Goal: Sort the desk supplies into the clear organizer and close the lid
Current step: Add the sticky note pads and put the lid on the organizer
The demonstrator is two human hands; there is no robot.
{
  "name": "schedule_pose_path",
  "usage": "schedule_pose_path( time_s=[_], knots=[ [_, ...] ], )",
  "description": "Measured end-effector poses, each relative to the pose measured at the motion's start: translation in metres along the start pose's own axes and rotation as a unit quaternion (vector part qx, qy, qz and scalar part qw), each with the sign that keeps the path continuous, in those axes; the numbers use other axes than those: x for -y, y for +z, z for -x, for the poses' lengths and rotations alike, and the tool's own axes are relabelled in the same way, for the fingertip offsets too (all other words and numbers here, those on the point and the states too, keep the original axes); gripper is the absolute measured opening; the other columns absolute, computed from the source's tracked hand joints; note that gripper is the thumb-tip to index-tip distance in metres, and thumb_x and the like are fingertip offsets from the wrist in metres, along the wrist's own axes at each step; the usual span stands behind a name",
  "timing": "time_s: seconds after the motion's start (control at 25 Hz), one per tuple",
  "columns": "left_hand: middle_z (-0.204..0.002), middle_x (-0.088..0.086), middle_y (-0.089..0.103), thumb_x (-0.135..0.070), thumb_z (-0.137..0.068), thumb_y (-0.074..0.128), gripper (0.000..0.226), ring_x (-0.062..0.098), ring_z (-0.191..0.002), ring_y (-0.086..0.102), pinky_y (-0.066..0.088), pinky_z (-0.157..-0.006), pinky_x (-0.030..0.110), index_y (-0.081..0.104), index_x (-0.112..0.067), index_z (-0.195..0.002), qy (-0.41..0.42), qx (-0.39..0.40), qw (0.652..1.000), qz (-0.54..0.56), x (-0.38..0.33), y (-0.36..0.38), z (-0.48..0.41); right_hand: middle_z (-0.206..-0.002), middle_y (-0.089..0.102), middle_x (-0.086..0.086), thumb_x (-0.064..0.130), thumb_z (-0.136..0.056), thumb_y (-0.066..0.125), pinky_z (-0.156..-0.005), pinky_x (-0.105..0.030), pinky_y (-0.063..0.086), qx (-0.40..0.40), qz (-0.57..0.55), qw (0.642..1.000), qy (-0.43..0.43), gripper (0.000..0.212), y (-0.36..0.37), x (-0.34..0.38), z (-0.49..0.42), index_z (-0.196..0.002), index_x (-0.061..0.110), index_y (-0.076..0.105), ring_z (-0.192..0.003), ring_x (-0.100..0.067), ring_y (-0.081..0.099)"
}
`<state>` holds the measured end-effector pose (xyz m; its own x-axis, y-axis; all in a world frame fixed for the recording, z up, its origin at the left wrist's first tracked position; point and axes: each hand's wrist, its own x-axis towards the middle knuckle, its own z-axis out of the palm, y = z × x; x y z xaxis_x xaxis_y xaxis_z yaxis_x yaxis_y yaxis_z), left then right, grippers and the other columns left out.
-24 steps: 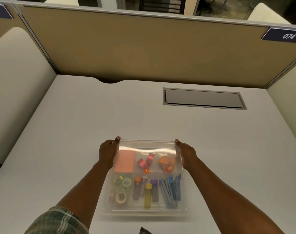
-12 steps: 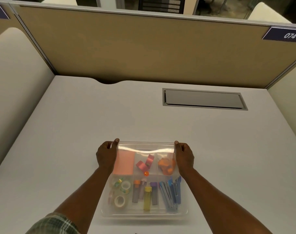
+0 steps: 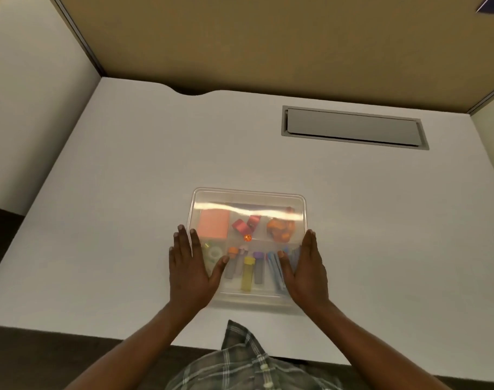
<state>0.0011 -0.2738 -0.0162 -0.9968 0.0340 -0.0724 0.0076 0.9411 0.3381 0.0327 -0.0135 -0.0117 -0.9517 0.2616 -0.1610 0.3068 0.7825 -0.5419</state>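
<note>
The left hand (image 3: 188, 270) lies flat with straight fingers on the left edge of the clear box (image 3: 248, 197), thumb spread over the lid (image 3: 250, 212). Between the hands, under the lid, sit tape rolls (image 3: 214, 253), an orange pad (image 3: 214, 227) and small tubes (image 3: 248, 273). The right hand (image 3: 306, 270) presses flat on the right edge, fingers straight. The box rests on the white desk (image 3: 113, 192), just ahead of both wrists.

Tape rolls (image 3: 215, 253) half beneath left hand (image 3: 188, 273), blue pens (image 3: 275, 267) partly beneath right hand (image 3: 307, 273).
</note>
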Motion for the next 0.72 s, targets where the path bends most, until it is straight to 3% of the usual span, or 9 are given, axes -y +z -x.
schedule_pose_path(
  time_s=[0.08,0.24,0.4,0.56,0.72],
  knots=[
    [-0.164,0.015,-0.009,-0.076,-0.087,0.029,0.101,0.031,-0.152,-0.005,0.011,-0.121,0.048,-0.002,-0.01,-0.156,-0.004,-0.002,1.0,-0.017,-0.002,0.004,0.006,-0.167,0.007,-0.009,0.071,-0.094,0.026,-0.12,-0.043,0.03,-0.012,0.043,0.999,-0.003,0.091,0.006,-0.002,0.014,-0.158,0.011,-0.001,-0.153,-0.025,0.014],
    [-0.164,0.016,-0.006,-0.079,-0.081,0.039,0.109,0.032,-0.152,-0.002,0.015,-0.121,0.048,0.003,-0.008,-0.156,-0.006,-0.011,0.999,-0.029,-0.001,0.014,0.006,-0.167,0.01,-0.008,0.071,-0.093,0.028,-0.12,-0.04,0.028,-0.036,0.07,0.997,-0.009,0.092,0.011,0.0,0.019,-0.158,0.013,0.002,-0.153,-0.024,0.015],
    [-0.164,0.016,-0.007,-0.081,-0.08,0.04,0.112,0.033,-0.152,-0.003,0.015,-0.121,0.052,0.003,-0.007,-0.156,-0.002,-0.013,0.999,-0.04,0.0,0.014,0.006,-0.167,0.001,-0.008,0.071,-0.091,0.031,-0.12,-0.048,0.029,-0.012,0.093,0.996,-0.003,0.096,0.009,0.002,0.021,-0.158,0.012,-0.004,-0.154,-0.026,0.01],
    [-0.163,0.021,-0.008,-0.076,-0.084,0.036,0.105,0.04,-0.15,-0.006,0.007,-0.12,0.058,0.004,-0.006,-0.155,0.007,0.006,0.999,-0.054,-0.01,0.008,0.005,-0.166,-0.014,-0.011,0.079,-0.088,0.023,-0.122,-0.053,0.015,0.01,0.152,0.988,0.006,0.102,0.002,0.005,0.012,-0.157,0.01,-0.009,-0.154,-0.032,-0.002],
    [-0.162,0.023,-0.003,-0.065,-0.087,0.035,0.092,0.044,-0.149,-0.003,0.009,-0.115,0.067,0.01,-0.008,-0.156,0.018,0.002,0.997,-0.076,-0.025,0.015,0.007,-0.166,-0.013,-0.006,0.077,-0.09,0.026,-0.122,-0.054,0.0,0.009,0.169,0.978,-0.119,0.097,-0.004,0.023,-0.036,-0.158,0.016,-0.006,-0.154,-0.028,-0.01]
  ],
)
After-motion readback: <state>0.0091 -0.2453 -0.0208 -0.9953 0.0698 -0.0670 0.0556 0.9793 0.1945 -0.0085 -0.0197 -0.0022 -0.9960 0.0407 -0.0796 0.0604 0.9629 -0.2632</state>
